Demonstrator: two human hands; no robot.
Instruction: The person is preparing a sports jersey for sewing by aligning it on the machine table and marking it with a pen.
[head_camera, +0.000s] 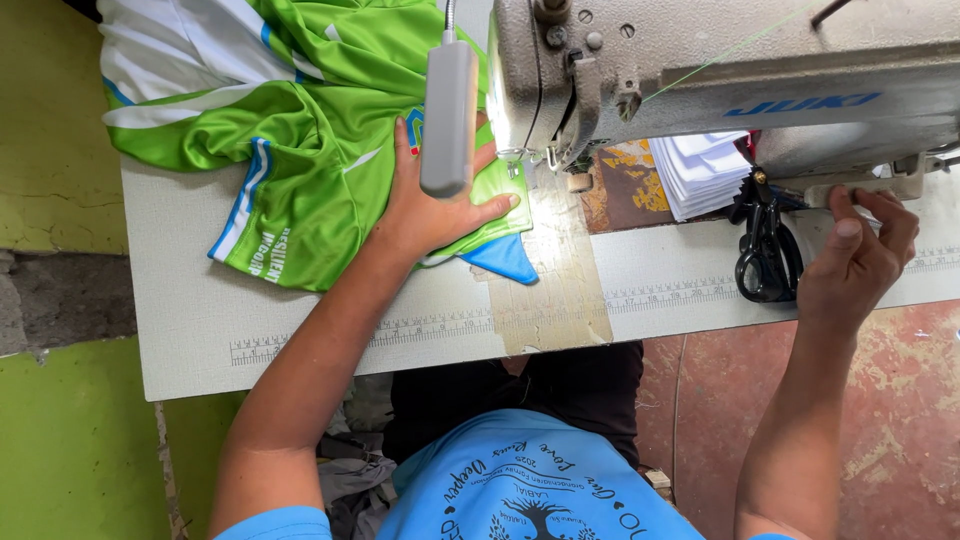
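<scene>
The left hand (432, 205) lies flat, fingers (497, 205) spread, pressing the shiny green sports garment with white and blue stripes (300, 130) onto the pale grey sewing table (200, 330); the cloth runs under the palm and away beyond the fingertips toward the grey industrial sewing machine (700, 70). The right hand (852, 262) curls its fingers near the machine's base, beside black scissors (765, 250).

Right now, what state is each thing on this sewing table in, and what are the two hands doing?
Left hand: open, pressed flat on the green garment.
Right hand: fingers curled at the machine's right end.
Green garment: bunched at the table's left, one edge by the needle.
Sewing machine: threaded with green thread.
Lamp: lit, table bright near the needle.
Black scissors: lying closed on the table.
White fabric pieces: stacked.
</scene>
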